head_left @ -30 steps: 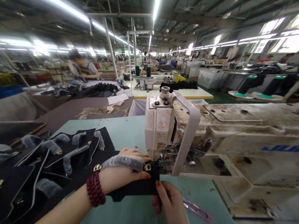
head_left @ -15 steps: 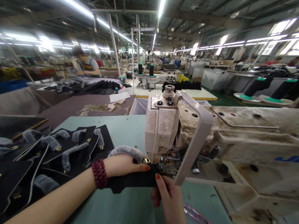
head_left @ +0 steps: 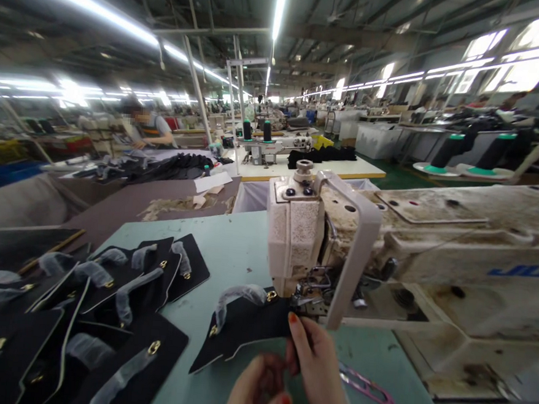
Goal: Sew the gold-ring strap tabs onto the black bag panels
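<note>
Black panel point(head_left: 254, 324) with plastic-wrapped handle point(head_left: 241, 291): left of the right hand point(head_left: 317, 365), which pinches its edge. Left hand point(head_left: 256, 389): half-curled, just beside the right; whether it holds anything, unclear. Sewing machine point(head_left: 295, 234): beyond both hands.

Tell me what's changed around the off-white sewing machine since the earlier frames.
The left hand let go of the flat black panel with the plastic-wrapped handle and moved right and toward the wearer, beside the right hand. The right hand still holds the panel's right edge; the off-white sewing machine stayed put.
</note>
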`<state>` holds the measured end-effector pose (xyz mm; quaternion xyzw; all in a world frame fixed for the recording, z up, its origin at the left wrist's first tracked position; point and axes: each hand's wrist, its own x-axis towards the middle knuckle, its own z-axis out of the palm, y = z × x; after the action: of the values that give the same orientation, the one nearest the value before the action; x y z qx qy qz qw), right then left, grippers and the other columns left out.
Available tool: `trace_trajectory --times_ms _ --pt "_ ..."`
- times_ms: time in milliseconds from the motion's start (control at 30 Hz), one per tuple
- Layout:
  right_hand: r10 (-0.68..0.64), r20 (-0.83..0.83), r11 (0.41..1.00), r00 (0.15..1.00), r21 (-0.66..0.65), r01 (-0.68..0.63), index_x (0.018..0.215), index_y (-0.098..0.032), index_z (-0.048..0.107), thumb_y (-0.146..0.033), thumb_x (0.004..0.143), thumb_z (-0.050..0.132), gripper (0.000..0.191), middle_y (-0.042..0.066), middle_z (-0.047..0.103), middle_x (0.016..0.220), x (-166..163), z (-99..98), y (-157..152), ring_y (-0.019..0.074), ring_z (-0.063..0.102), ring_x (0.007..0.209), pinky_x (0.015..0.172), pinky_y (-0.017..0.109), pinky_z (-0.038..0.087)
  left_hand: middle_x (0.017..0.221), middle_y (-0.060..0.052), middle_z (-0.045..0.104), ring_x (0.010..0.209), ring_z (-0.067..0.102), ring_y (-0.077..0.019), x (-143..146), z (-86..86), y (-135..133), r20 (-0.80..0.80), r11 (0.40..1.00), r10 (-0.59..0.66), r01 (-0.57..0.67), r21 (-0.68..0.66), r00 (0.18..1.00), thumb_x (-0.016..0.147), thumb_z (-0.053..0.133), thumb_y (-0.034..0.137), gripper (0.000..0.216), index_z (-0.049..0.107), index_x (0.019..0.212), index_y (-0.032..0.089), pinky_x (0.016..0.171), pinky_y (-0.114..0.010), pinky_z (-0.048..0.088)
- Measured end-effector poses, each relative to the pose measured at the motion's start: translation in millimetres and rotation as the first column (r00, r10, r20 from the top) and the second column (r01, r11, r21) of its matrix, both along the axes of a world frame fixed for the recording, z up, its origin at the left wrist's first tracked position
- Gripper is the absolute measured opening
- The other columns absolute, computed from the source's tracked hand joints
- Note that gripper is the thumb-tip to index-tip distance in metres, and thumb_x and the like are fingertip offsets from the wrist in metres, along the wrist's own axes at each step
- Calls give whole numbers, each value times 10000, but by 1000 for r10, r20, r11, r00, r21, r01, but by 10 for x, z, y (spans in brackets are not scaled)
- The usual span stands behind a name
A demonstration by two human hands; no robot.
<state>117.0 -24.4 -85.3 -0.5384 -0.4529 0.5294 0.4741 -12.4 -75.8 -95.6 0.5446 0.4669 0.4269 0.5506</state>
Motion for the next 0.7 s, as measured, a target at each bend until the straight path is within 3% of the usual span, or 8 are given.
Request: trace_trajectory --times_ms 100,200,333,400,533,600,700 --pt "29 45 1000 999 11 -29 574 -173 464 -863 708 448 702 -32 379 387 28 -4 19 76 351 334 363 187 270 625 13 491 524 404 -106 109 -9 250 184 960 176 -127 -248 967 605 619 798 658 611 710 148 516 -252 356" --pt "58 110 998 992 3 -58 587 -178 466 -875 715 411 711 -34 363 391 62 -36 36 85 348 339 366 199 265 618 -19 525 667 465 -169 73 156 414 130 931 244 -195 -309 961 615 688 705 572 474 497 188 695 -304 396" --pt "80 151 993 985 73 -92 621 -179 472 -781 821 396 639 -26 399 426 89 -97 12 98 388 368 398 208 299 592 -17 519 677 466 -182 7 351 412 -129 936 147 -180 -304 981 712 558 711 576 400 450 223 733 -312 374" --pt "62 147 987 987 136 -82 630 -180 472 -690 884 404 574 -16 435 465 92 -105 -28 105 422 407 433 210 319 531 4 478 630 458 -177 5 418 404 -230 935 137 -202 -291 963 718 557 683 540 468 454 221 702 -303 386" --pt "49 102 981 994 184 -68 659 -183 497 -594 913 444 486 -6 472 541 101 -93 -114 116 435 469 453 224 307 531 4 556 678 529 -211 47 510 444 -161 959 225 -247 -136 961 695 652 549 336 706 665 218 696 -285 445" --pt "69 62 984 996 160 -78 680 -183 500 -606 903 456 480 -12 463 543 108 -90 -137 113 427 461 442 221 300 576 -13 611 737 566 -228 79 533 462 -109 960 258 -267 -80 960 700 665 496 284 735 709 220 715 -283 462" --pt "95 4 989 996 118 -94 701 -179 496 -641 884 468 497 -25 441 521 114 -69 -143 103 415 432 423 205 302 511 0 560 713 564 -225 114 541 460 -121 953 280 -291 -86 952 715 668 439 237 743 702 215 699 -280 458"
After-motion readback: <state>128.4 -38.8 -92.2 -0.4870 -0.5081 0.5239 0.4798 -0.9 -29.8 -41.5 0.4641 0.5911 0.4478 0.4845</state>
